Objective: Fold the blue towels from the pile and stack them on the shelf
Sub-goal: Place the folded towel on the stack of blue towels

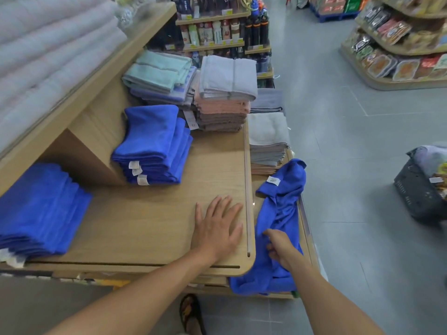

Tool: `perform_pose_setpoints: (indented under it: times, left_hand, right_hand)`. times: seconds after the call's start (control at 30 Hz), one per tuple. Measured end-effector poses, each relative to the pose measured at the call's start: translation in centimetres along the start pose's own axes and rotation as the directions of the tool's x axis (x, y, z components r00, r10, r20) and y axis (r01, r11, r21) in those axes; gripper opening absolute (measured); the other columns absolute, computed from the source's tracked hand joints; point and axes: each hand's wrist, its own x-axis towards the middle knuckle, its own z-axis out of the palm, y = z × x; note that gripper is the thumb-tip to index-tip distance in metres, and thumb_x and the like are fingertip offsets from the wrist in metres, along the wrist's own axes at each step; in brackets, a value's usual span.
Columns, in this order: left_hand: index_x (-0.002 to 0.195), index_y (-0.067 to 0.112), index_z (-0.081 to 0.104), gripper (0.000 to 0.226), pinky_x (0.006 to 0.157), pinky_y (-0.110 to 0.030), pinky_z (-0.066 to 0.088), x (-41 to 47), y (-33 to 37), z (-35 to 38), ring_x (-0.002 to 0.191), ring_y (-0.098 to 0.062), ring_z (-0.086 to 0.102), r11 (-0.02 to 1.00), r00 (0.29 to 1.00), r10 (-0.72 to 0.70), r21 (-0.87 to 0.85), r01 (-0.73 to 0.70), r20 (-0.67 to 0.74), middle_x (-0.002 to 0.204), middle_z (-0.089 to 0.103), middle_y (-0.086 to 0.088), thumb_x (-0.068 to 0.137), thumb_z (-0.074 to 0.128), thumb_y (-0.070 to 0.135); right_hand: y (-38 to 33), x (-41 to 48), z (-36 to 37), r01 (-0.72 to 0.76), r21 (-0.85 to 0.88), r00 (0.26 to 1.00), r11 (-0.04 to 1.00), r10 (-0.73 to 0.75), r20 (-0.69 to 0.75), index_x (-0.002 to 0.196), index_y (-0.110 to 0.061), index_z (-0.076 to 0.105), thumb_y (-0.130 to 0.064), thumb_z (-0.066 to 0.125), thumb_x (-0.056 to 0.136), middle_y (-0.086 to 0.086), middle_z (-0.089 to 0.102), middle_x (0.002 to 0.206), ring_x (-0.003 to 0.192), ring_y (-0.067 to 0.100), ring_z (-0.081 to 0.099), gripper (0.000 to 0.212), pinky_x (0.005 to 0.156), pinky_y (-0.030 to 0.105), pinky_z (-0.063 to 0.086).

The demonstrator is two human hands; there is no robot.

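Right hand (280,247) has its fingers curled into the blue towel (283,204), which lies crumpled on a lower ledge (306,228) just beside the shelf (157,226) corner. Left hand (215,228) rests flat on the shelf top, fingers spread, holding nothing. That towel looks light, soft and floppy; it will likely sag wherever it is lifted, so two corners along one edge seem the best hold.

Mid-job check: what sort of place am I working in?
Most likely a retail shop, in its towel section. Tagged folded towel stacks sit on a wooden display shelf, shelves of bottled goods with yellow edge labels stand behind, and a curved rack of packaged goods stands across the tiled aisle.
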Motion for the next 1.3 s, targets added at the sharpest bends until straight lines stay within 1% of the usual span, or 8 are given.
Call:
perform_pose_setpoints:
  times: [0.33,0.43,0.6,0.77,0.87,1.0,1.17,1.3]
  left_hand:
    - [0.141,0.044,0.044,0.050,0.123,-0.060,0.010,-0.2,0.0,-0.7,0.150,-0.013,0.024,0.990,0.998,0.035,-0.131,-0.042,-0.054,0.157,0.036,0.014,0.094,0.037,0.061]
    - [0.110,0.033,0.062,0.026,0.099,-0.047,0.044,-1.5,0.6,-1.4,0.115,-0.012,0.052,0.915,0.946,0.201,-0.295,-0.274,-0.254,0.119,0.055,0.016,0.091,0.056,0.050]
    - [0.119,0.031,0.053,0.062,0.082,-0.033,0.040,-3.7,5.1,-2.7,0.103,-0.013,0.049,0.915,0.922,0.209,-0.266,-0.302,-0.327,0.114,0.056,0.014,0.073,0.064,0.072]
    - [0.097,0.028,0.055,0.023,0.072,-0.041,0.049,-3.8,6.8,-4.7,0.087,-0.024,0.060,0.867,0.977,0.110,-0.464,-0.183,-0.181,0.090,0.064,0.006,0.083,0.054,0.045]
    - [0.100,0.034,0.049,0.019,0.063,-0.034,0.048,-4.5,6.6,-5.8,0.071,-0.017,0.059,0.709,0.996,0.070,-0.700,-0.084,-0.049,0.080,0.063,0.009,0.085,0.052,0.045]
    - [0.086,0.027,0.054,0.010,0.060,-0.028,0.037,-4.9,6.3,-9.0,0.060,-0.007,0.043,0.485,0.993,0.073,-0.867,-0.118,-0.094,0.067,0.051,0.013,0.093,0.055,0.035]
    - [0.093,0.021,0.067,0.023,0.070,-0.035,0.048,-5.2,5.2,-14.3,0.076,-0.015,0.060,-0.013,0.998,0.018,-0.998,-0.062,-0.062,0.082,0.066,0.004,0.100,0.049,0.034]
    - [0.123,0.019,0.070,0.031,0.095,-0.037,0.057,-6.2,1.7,-14.7,0.117,-0.023,0.068,-0.511,0.987,-0.041,-0.852,0.112,0.154,0.128,0.070,-0.007,0.106,0.046,0.029]
  right_hand:
    - [-7.9,-8.5,-2.8,0.176,0.204,0.956,0.963,-0.216,0.197,0.072,-0.024,0.039,-0.023,0.072,0.084,-0.002,0.025,0.054,0.043,0.012,0.023,0.034,0.047,0.028,0.019]
    - [-9.6,-12.4,-2.1,0.271,0.227,0.929,0.935,-0.316,0.193,0.078,-0.021,0.043,-0.018,0.067,0.092,0.001,0.033,0.058,0.049,0.015,0.031,0.028,0.051,0.029,0.028]
    - [-12.3,-18.8,-1.0,0.435,0.259,0.856,0.863,-0.485,0.181,0.091,-0.010,0.059,-0.015,0.061,0.096,0.007,0.052,0.060,0.050,0.019,0.049,0.007,0.048,0.025,0.040]
    - [-15.5,-22.8,-1.7,0.620,0.112,0.774,0.777,-0.629,0.077,0.060,-0.021,0.054,-0.016,0.063,0.097,-0.002,0.032,0.051,0.043,0.012,0.029,0.038,0.040,0.021,0.026]
    - [-18.8,-24.1,-2.7,0.709,-0.152,0.670,0.689,-0.725,-0.160,0.081,-0.010,0.056,-0.017,0.068,0.093,0.002,0.038,0.061,0.056,0.017,0.035,0.018,0.048,0.027,0.030]
    - [-24.6,-26.3,-2.4,0.715,-0.504,0.433,0.485,-0.873,-0.226,0.070,-0.013,0.065,-0.021,0.065,0.090,-0.003,0.051,0.063,0.062,0.016,0.046,0.022,0.058,0.026,0.039]
    - [-32.8,-27.4,4.8,0.709,-0.657,0.322,0.258,-0.946,-0.024,0.076,-0.015,0.058,-0.033,0.059,0.096,0.003,0.052,0.071,0.069,0.020,0.048,0.027,0.063,0.030,0.036]
    - [-33.0,-25.4,13.8,0.795,-0.595,0.408,0.119,-0.830,0.380,0.085,-0.018,0.052,-0.041,0.045,0.107,0.000,0.048,0.081,0.076,0.016,0.045,0.032,0.072,0.033,0.033]
